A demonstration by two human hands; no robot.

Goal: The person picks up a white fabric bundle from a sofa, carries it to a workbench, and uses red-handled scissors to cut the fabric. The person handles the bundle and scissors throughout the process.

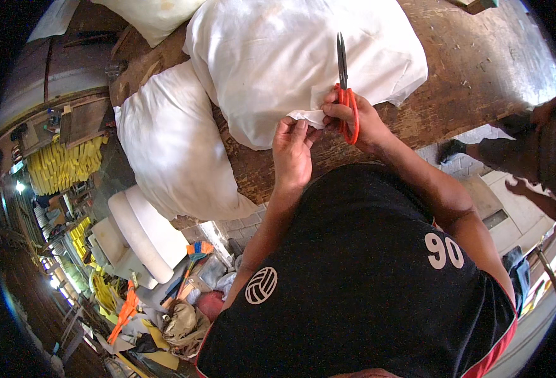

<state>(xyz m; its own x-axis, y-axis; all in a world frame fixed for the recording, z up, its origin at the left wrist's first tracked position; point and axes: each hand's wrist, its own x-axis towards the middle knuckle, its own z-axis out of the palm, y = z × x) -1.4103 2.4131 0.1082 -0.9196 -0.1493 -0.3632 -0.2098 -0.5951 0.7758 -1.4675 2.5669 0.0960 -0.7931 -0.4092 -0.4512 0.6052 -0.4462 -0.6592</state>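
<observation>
Between my two hands is a small piece of white cloth [309, 117], held near the front edge of a large white stuffed cushion [278, 57]. My left hand [294, 151] pinches the cloth's left end between thumb and fingers. My right hand [361, 120] has the red handles of a pair of scissors [343, 69] around its fingers, and its thumb and fingertips also grip the cloth's right end. The dark scissor blades point away from me over the big cushion and look closed together.
A smaller white cushion [164, 138] hangs over the left edge of the worn wooden table [461, 57]. Another pale cushion [155, 16] lies at the far left. On the floor at left are a white armchair [140, 230], a broom [197, 251] and heaped cloth. Another person [530, 151] is at the right.
</observation>
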